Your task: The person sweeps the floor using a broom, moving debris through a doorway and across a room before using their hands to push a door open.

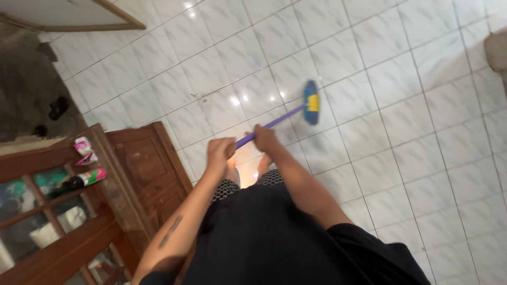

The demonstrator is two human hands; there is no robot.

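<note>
Both of my hands grip the purple handle (280,120) of a broom. My left hand (219,152) holds the near end of the handle, close to my body. My right hand (264,138) holds it a little farther along. The blue broom head (311,102) with a yellow band rests on the white tiled floor (401,132) ahead of me, blurred by motion. My black shirt and patterned shorts fill the bottom middle of the view.
A brown wooden cabinet (142,169) with glass doors stands at the left; colourful bottles (87,177) lie on it. A dark rough floor patch with black shoes (58,108) is at the upper left. A wooden frame (105,21) is at the top left.
</note>
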